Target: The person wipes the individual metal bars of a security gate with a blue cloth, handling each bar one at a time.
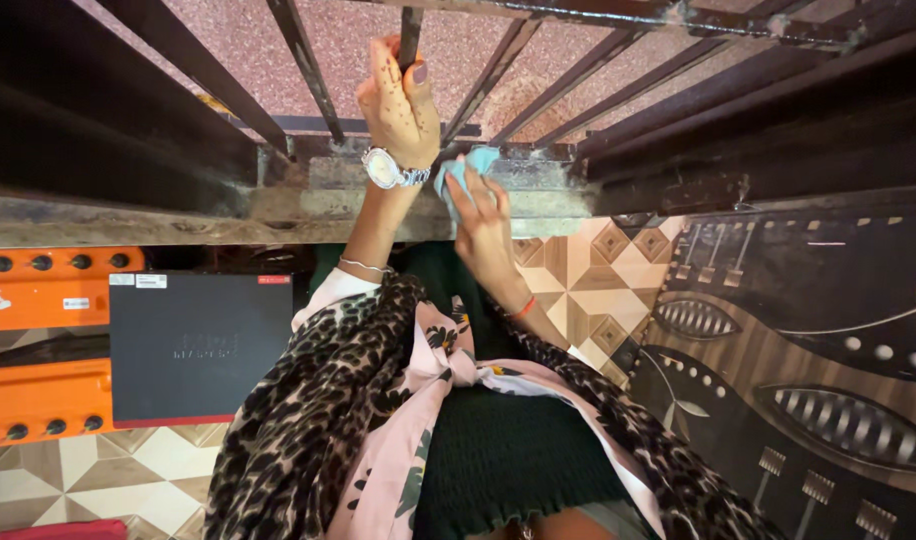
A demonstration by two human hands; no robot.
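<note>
Left hand (pixel 398 100) gripping one dark bar (pixel 409 35), right hand (pixel 483 225) pinching one blue cloth (pixel 465 172) — on ledge (pixel 278 205)

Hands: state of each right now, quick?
Left hand: closed around a dark metal bar.
Right hand: closed on a light blue cloth.

1. A flat black rectangular box with a thin red edge (pixel 200 347) lies on the floor at the left.
2. Orange plastic cases with rows of black knobs (pixel 44 290) sit just beside the box, further left, one above the other.
3. A tiled floor in a beige, brown and white diamond pattern (pixel 578 290) shows near the middle and again at the lower left.
4. A dark brown carved wooden panel with leaf shapes and pale dots (pixel 808 370) fills the right side.
5. A speckled pinkish stone surface (pixel 238 40) shows at the top.
</note>
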